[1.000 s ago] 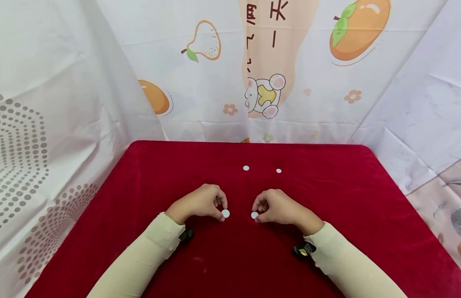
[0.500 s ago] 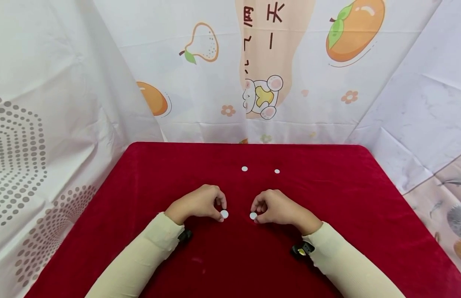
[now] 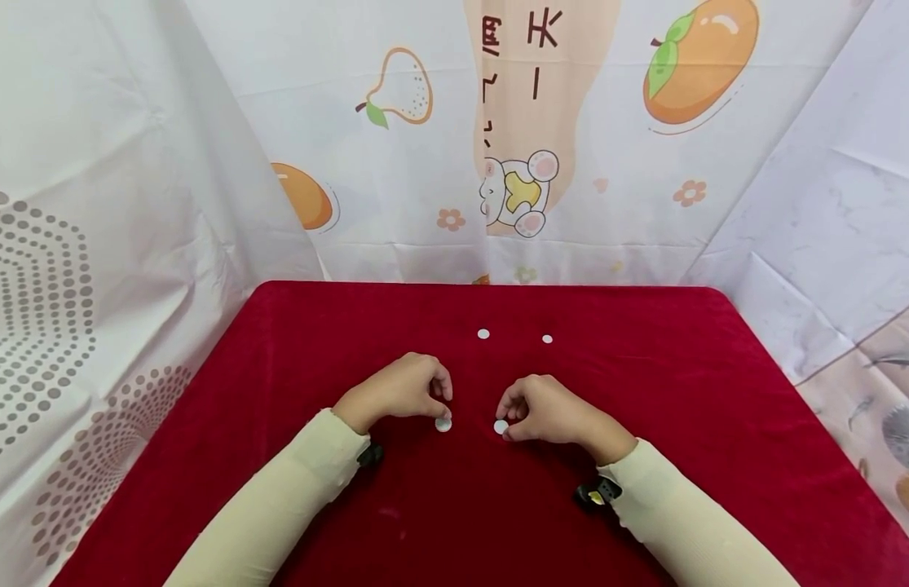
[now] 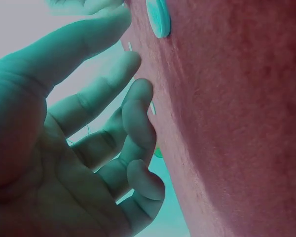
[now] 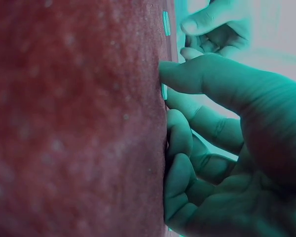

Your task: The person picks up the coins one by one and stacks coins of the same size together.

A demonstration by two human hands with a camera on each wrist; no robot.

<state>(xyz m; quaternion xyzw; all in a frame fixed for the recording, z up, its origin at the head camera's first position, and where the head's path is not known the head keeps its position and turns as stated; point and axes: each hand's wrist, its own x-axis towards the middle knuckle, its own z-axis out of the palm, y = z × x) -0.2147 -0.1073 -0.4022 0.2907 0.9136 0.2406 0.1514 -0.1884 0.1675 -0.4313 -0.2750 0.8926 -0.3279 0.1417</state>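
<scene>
Two small white round discs lie on the red cloth between my hands. The left disc [image 3: 443, 425] rests flat, and the left wrist view shows a thick rim on this disc [image 4: 160, 19]. My left hand [image 3: 406, 387] hovers just above it, thumb and fingers apart and loosely bent, holding nothing. The right disc [image 3: 501, 426] lies on the cloth between the thumb and index finger of my right hand [image 3: 553, 412], which pinches its edges. In the right wrist view the thumb partly hides this disc [image 5: 164, 92]; the other fingers curl against the cloth.
Farther back on the red cloth [image 3: 366, 318] lie two more white discs, one left [image 3: 483, 334] and one right [image 3: 547, 339]. A printed white curtain [image 3: 395, 187] hangs behind the table and along both sides.
My left hand has let go of the left disc and risen slightly, away from the cloth. The right hand stays at its disc, and the discs keep their places.
</scene>
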